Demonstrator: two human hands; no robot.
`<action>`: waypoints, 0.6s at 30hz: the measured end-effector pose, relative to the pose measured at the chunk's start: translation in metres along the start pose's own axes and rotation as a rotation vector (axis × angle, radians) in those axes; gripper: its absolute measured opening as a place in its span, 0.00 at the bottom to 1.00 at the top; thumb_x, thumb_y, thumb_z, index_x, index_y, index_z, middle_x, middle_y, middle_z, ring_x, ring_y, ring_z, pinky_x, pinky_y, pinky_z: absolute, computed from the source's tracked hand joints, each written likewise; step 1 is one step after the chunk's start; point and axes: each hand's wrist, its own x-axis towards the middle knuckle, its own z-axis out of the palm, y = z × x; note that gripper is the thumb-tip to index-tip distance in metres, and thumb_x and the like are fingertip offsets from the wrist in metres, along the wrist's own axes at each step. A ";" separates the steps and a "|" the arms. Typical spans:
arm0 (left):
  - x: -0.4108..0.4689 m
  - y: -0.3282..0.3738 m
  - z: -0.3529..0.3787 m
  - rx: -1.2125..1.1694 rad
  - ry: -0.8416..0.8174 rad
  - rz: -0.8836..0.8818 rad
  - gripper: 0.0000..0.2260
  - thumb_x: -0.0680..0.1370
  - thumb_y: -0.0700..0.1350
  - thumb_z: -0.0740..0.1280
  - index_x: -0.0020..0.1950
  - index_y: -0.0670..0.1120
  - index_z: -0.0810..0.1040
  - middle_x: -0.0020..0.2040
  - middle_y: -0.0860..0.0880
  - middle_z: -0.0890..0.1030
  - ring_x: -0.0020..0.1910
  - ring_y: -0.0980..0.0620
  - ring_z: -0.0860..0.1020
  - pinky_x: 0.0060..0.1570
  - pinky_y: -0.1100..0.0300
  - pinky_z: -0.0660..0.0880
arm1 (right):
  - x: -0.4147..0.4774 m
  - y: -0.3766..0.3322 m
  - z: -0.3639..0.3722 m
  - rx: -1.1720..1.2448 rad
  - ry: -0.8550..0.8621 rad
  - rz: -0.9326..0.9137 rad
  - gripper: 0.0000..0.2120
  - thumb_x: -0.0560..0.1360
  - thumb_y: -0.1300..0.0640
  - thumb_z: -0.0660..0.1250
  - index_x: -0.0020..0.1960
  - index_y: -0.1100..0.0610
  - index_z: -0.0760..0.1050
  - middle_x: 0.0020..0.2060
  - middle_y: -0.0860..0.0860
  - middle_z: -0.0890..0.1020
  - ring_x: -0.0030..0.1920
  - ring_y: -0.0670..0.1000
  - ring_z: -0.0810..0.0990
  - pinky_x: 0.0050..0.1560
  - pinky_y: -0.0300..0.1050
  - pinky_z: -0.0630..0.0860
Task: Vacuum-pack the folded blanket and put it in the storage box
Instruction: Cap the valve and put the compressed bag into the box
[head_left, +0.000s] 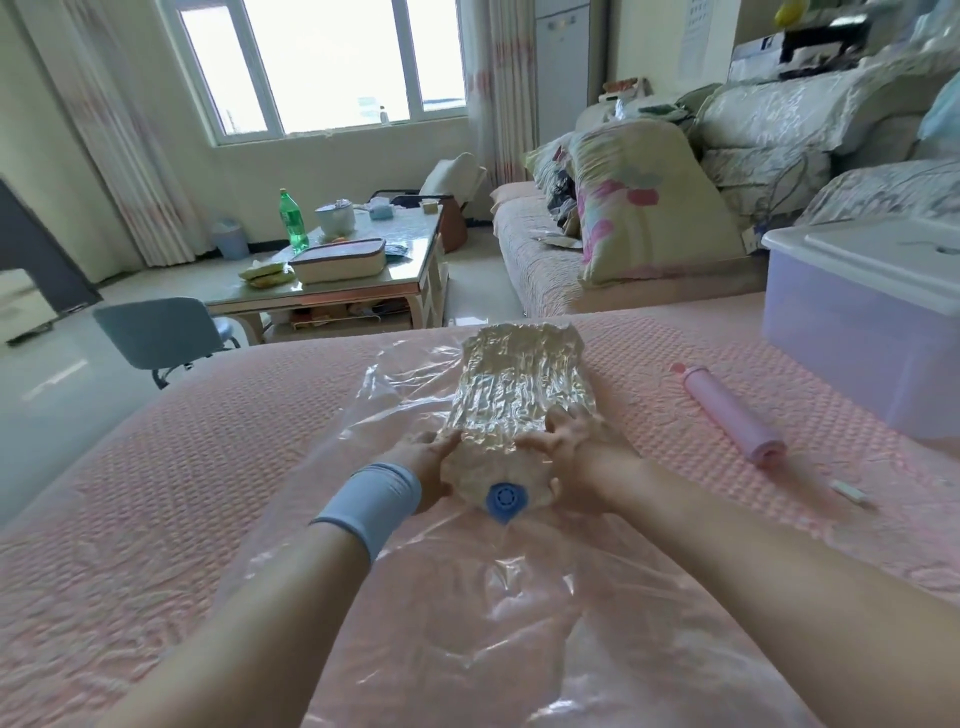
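The cream blanket (519, 379) lies compressed and wrinkled inside a clear vacuum bag (467, 571) on the pink bedspread. A blue round valve (503, 500) sits on the bag at the blanket's near end. My left hand (428, 462), with a grey-blue wristband, grips the near left side of the packed blanket. My right hand (563, 441) grips its near right side, fingers curled over the top. The near end is raised a little. The clear storage box (852, 332) with a white lid (883, 260) stands at the right on the bed.
A pink hand pump (727, 410) lies right of the blanket, with a small white clip (852, 491) nearer me. Loose bag plastic spreads toward me. Beyond the bed edge are a grey chair (161, 338), a coffee table (337, 280) and a sofa with pillows (639, 208).
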 end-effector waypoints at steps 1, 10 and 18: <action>-0.008 0.003 0.000 0.000 0.009 0.016 0.35 0.78 0.53 0.65 0.78 0.61 0.47 0.80 0.53 0.50 0.77 0.44 0.55 0.71 0.43 0.63 | 0.000 0.000 0.002 -0.021 -0.011 -0.003 0.41 0.76 0.53 0.69 0.79 0.35 0.48 0.78 0.53 0.53 0.77 0.59 0.53 0.75 0.58 0.61; -0.097 0.050 -0.012 -0.010 0.050 0.242 0.16 0.75 0.59 0.68 0.61 0.55 0.77 0.60 0.51 0.74 0.59 0.49 0.74 0.60 0.54 0.72 | -0.079 -0.027 0.044 0.141 -0.141 -0.359 0.58 0.59 0.21 0.66 0.79 0.41 0.44 0.80 0.47 0.44 0.78 0.55 0.42 0.77 0.57 0.47; -0.140 0.077 0.000 -0.009 -0.294 0.204 0.35 0.64 0.71 0.71 0.66 0.59 0.68 0.66 0.55 0.70 0.63 0.48 0.72 0.64 0.48 0.70 | -0.125 -0.030 0.052 0.037 -0.134 -0.410 0.52 0.61 0.37 0.76 0.77 0.48 0.53 0.73 0.48 0.64 0.73 0.52 0.64 0.68 0.50 0.69</action>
